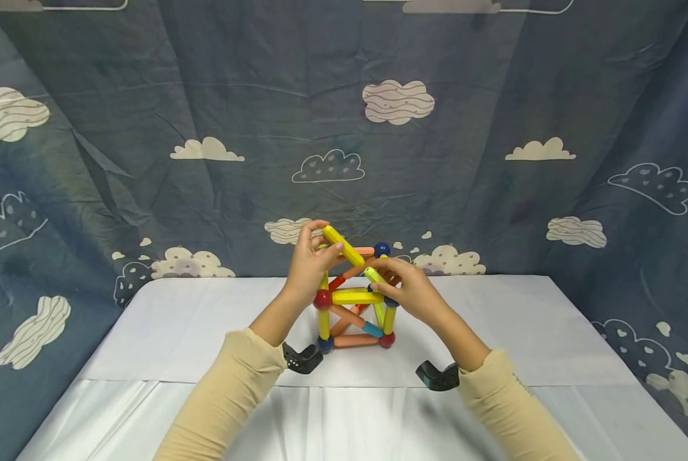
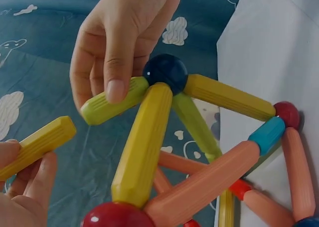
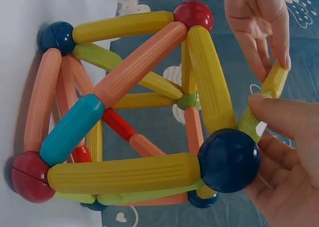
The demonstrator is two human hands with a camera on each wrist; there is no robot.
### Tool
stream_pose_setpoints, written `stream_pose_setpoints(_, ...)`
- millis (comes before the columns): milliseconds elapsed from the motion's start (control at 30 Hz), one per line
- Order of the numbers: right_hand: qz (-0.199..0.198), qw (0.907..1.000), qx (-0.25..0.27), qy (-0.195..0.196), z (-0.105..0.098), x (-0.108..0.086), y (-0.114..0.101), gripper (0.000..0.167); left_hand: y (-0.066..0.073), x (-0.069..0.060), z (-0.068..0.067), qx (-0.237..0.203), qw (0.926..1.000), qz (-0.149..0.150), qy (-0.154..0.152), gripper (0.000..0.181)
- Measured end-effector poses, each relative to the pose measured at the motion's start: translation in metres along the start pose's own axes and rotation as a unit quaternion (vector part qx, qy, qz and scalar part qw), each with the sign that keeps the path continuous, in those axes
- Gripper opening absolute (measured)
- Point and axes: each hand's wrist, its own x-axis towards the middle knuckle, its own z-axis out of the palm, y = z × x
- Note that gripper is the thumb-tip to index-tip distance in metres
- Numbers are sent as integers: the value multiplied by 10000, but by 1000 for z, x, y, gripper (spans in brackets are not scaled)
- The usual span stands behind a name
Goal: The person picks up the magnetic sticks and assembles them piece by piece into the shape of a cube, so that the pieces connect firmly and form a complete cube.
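Observation:
A ball-and-stick frame of magnetic building pieces stands on the table, with a red ball (image 1: 323,299) at its front left corner. Salmon, yellow, lime and blue sticks join its balls. My left hand (image 1: 309,266) pinches a loose yellow stick (image 1: 344,246), tilted above the frame. At the upper front right corner my right hand (image 1: 413,291) holds a lime green stick (image 2: 112,105) between thumb and fingers. That stick's lower end meets a dark blue ball (image 3: 229,161). A small gap separates the two held sticks in the left wrist view.
The white-covered table (image 1: 205,333) extends around the frame. Behind it hangs a dark blue cloth (image 1: 251,83) with cloud prints. Black wrist devices stick out near each sleeve, one on the left (image 1: 303,360) and one on the right (image 1: 438,376).

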Motion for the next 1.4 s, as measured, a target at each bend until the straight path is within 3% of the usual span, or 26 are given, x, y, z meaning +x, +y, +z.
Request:
stream_pose_setpoints(167,-9,10000,12,38,1,0,0,32,-4,0,5,14,9996,-282,-73,43)
stream_pose_setpoints(467,-32,9992,330,207,7,4,3,32,-7,1,4,215,9994,-228,134,33)
stream_pose_setpoints(633,-251,9964,799,110,12,14,3,39,-10,7,-5,629,9975,65,327,32)
stream_pose_setpoints(767,-413,9948,920,-132,14,26,3,43,-16,12,-15,1206,9920,8,362,31)
stream_pose_setpoints(900,-325,9952,839,-381,15,36,4,42,-23,15,-27,2089,9777,-135,183,33)
stream_pose_setpoints(1067,27,9953,651,-721,14,44,7,40,-32,15,-39,3183,9469,-432,-167,42)
stream_pose_setpoints(1200,274,9955,388,-824,16,48,7,39,-37,15,-42,3709,9263,-352,-559,49)
stream_pose_setpoints(1267,352,9956,242,-833,18,49,7,38,-38,14,-42,3845,9204,-225,-673,48)
stream_pose_setpoints(1400,518,9953,118,-811,19,50,6,36,-40,14,-41,3906,9175,-20,-746,42)
